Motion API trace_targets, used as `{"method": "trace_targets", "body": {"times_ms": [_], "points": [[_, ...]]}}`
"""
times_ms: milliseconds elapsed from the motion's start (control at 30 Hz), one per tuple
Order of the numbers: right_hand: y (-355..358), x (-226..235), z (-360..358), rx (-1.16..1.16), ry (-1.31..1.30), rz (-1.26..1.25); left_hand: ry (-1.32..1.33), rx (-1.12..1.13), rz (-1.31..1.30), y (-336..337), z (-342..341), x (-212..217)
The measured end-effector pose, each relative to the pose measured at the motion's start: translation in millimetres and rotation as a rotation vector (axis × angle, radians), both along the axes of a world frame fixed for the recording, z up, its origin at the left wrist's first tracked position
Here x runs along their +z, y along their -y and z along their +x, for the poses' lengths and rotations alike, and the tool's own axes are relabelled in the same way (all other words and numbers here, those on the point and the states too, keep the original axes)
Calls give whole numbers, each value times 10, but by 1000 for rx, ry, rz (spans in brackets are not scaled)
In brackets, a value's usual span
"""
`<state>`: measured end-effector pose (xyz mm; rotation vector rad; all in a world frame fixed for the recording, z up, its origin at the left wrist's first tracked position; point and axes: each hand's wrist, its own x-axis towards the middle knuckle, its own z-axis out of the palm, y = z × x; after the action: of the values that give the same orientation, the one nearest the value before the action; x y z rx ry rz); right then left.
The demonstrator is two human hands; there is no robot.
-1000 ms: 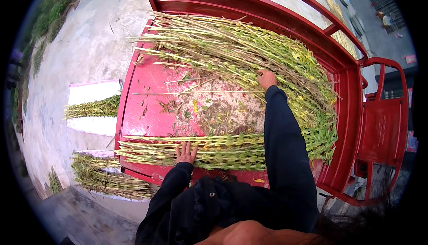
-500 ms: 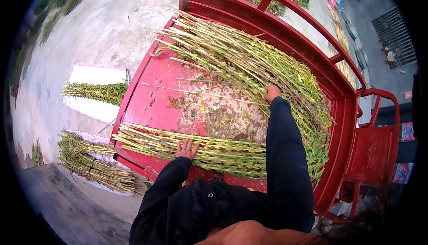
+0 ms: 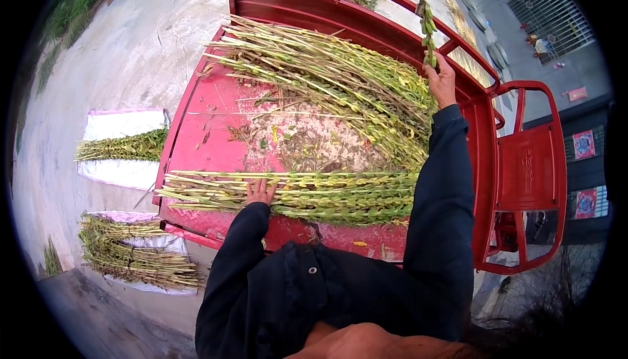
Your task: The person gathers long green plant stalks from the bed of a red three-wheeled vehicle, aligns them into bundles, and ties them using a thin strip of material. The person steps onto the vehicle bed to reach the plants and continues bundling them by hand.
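Observation:
My right hand (image 3: 442,84) is raised at the far right side of the red cart bed (image 3: 206,114), its fingers closed on a sesame stalk (image 3: 428,27). Green and brownish pods line this stalk, which stands up past the top of the picture. On the near row of sesame stalks (image 3: 347,195) rests my left hand (image 3: 260,192), lying flat with fingers spread near the bare stem ends. A larger heap of sesame stalks (image 3: 307,58) lies slantwise along the far side, its podded ends to the right, partly behind my right arm.
Red side rails (image 3: 386,9) edge the bed's far side, and a red seat-like frame (image 3: 526,169) stands at right. Loose leaves and chaff (image 3: 320,146) litter the bed's middle. On the ground at left, sesame bundles (image 3: 131,144) lie on white sheets (image 3: 124,121).
My right hand has moved from the far heap up and to the right, lifting a sesame stalk. My left hand remains on the near row. The whole view has shifted slightly.

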<state>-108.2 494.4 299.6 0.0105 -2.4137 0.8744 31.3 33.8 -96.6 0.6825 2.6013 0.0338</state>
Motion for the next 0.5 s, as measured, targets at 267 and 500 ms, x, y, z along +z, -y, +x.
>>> {"method": "trace_targets", "body": {"times_ms": [267,500], "points": [[558,1684,1046,70,-396,225,-141,16,-30,-113,124,135],[1338,1510,1368,307,-154,282,-486,65,102,38,460,154]]}}
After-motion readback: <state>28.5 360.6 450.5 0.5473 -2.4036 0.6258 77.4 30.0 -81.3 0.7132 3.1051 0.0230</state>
